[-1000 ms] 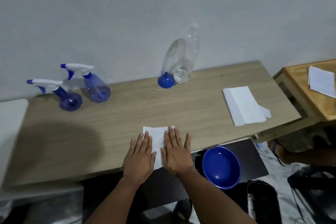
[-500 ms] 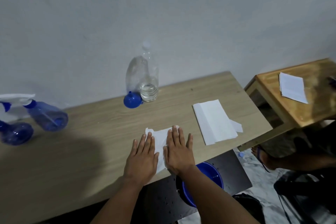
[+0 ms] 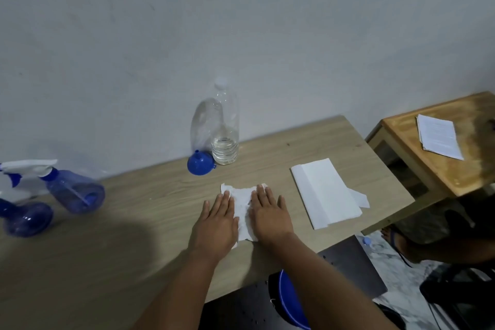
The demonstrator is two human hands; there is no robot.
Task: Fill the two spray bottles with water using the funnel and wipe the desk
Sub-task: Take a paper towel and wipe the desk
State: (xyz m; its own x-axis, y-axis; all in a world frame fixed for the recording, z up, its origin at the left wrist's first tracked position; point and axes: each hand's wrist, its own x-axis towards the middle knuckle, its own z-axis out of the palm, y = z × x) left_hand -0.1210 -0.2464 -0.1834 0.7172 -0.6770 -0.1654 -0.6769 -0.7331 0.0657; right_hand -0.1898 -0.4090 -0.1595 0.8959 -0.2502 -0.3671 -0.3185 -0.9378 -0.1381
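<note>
My left hand [image 3: 217,220] and my right hand [image 3: 269,213] lie flat, side by side, pressing a crumpled white tissue [image 3: 242,202] onto the wooden desk [image 3: 150,222]. Two blue spray bottles stand at the desk's far left: one [image 3: 73,190] nearer the wall, the other [image 3: 25,217] cut by the frame edge. A blue funnel [image 3: 200,163] lies upside down by the wall beside a clear water bottle [image 3: 225,131] that holds a little water.
A folded white tissue stack [image 3: 324,193] lies on the desk's right part. A smaller wooden table [image 3: 455,169] with papers [image 3: 438,135] stands to the right. A blue bowl [image 3: 290,303] sits on a dark surface below the desk's front edge. A person's foot [image 3: 393,236] shows at the right.
Both hands have pushed the tissue away from the desk's front edge toward the wall. The view has swung right, so the spray bottles now sit at the left edge.
</note>
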